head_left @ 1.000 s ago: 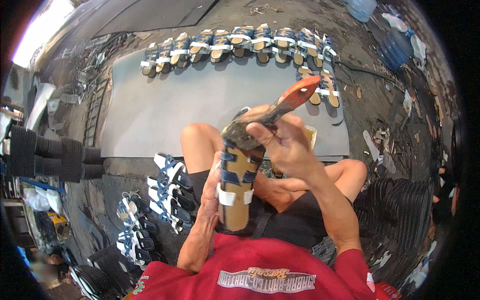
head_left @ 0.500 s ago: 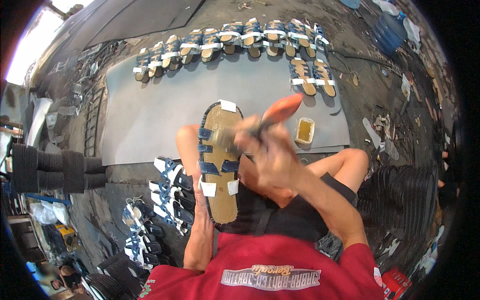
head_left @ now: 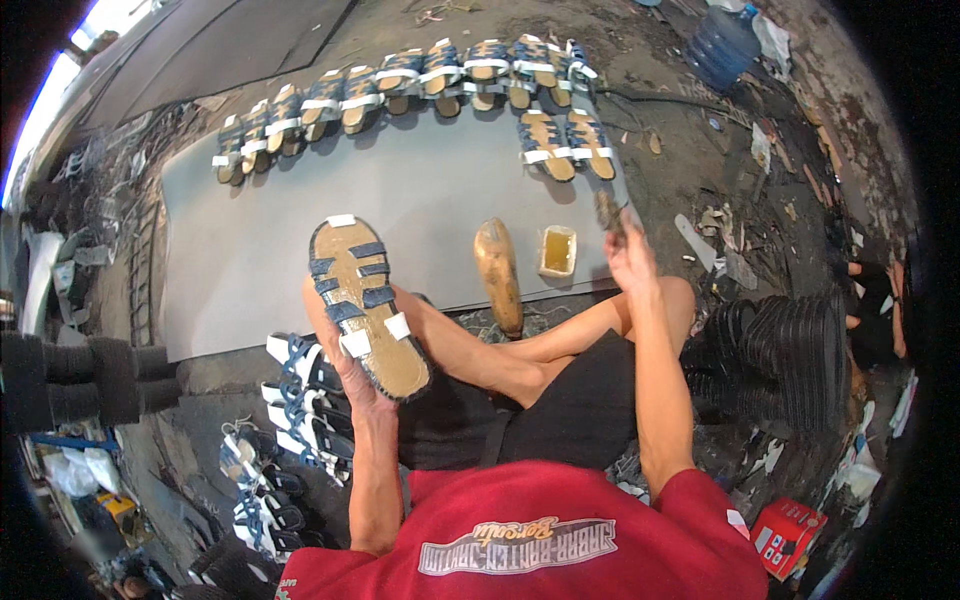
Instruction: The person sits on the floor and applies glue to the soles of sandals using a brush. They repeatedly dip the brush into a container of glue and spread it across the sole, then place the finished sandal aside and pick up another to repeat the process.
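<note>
My left hand (head_left: 365, 385) grips a sandal (head_left: 385, 345) by its lower left edge, with the tan underside facing up. That underside shines as if wet. Ends of dark blue straps and white tabs are folded onto it. Out to the right, beyond my knee, my right hand (head_left: 630, 258) is closed on a brush (head_left: 608, 212), whose dark head points away from me; its handle is hidden. A squarish tub of yellowish liquid (head_left: 558, 252) stands left of this hand. Between the tub and the sandal is a worn brown shoe last (head_left: 496, 265).
Sandals with blue and white straps (head_left: 400, 75) line the far side of the grey mat (head_left: 260, 230); another pair (head_left: 548, 150) lies nearer at right. More sandals (head_left: 300, 400) are piled left of my legs. Black soles are stacked (head_left: 770, 360) at right. A blue water jug (head_left: 722, 45) lies far right.
My right hand and brush have moved from above the sandal out to the right, past the tub. The sandal has shifted left and tilted. The view has turned slightly rightward.
</note>
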A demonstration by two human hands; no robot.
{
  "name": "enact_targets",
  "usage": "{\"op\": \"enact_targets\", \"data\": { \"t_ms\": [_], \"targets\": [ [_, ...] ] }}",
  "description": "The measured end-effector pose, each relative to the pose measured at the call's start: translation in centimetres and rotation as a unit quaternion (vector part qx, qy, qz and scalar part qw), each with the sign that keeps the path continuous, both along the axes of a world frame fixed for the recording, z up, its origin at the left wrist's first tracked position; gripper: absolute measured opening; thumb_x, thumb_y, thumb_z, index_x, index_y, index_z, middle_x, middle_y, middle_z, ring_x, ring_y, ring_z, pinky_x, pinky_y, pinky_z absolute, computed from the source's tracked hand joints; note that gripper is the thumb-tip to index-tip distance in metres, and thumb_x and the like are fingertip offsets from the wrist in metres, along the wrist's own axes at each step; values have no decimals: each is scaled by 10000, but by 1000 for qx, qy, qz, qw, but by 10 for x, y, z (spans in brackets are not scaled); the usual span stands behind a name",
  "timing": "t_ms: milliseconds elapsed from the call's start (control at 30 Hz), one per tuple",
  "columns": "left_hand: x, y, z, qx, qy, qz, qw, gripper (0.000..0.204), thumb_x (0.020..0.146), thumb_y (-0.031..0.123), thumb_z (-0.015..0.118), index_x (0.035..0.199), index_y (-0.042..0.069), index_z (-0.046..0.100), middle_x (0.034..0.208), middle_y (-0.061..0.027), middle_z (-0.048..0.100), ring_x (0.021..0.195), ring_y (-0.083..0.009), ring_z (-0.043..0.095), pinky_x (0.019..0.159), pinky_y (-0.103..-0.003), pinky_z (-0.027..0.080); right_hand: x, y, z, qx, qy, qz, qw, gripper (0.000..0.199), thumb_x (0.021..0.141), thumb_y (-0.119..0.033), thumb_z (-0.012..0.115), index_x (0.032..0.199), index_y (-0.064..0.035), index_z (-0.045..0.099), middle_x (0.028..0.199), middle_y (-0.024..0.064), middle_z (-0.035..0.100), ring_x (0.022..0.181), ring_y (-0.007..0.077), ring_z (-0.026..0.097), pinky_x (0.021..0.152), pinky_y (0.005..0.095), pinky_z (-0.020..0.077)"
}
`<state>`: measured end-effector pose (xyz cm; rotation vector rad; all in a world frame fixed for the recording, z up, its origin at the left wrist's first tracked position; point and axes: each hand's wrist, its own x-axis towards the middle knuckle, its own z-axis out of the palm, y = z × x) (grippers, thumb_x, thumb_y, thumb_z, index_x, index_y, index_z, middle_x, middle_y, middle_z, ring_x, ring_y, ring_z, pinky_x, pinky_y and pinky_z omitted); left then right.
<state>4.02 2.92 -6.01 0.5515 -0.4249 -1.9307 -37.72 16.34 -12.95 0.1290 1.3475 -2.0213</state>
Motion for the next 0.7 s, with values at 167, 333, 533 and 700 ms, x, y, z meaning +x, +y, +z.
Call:
{"op": "enact_targets", "data": {
  "t_ms": [167,333,533,700],
  "targets": [
    [-33,0,23,68,-47,-21,996,649,979,414,719,1508,128,473,1475,-81,568,1335,-272,566,1132,-473,483,5,9,-102,171,-78,-8,982,264,983,-349,743,977,-131,594,757,29,595,590,130,555,450,254,385],
    [-36,-8,25,-16,-74,-48,996,591,1020,410,660,1494,106,481,1453,-87,587,1341,-276,558,1155,-470,451,14,15,-88,222,-94,-18,970,414,1010,-408,694,1032,-8,588,709,69,576,544,155,535,420,298,378],
    [-43,-15,0,-21,-125,-89,988,596,1045,406,617,1518,89,441,1480,-59,544,1363,-230,526,1151,-435,439,154,18,78,96,368,371,847,458,918,-139,797,1313,-46,583,1105,49,687,982,132,646,809,318,554],
    [-88,20,-3,-106,-140,-150,973,580,1051,351,602,1529,73,428,1494,-64,539,1381,-244,518,1172,-447,407,223,-2,93,-66,52,170,982,595,862,-194,871,1327,22,569,1239,73,678,1132,139,628,966,309,519]
  ]
}}
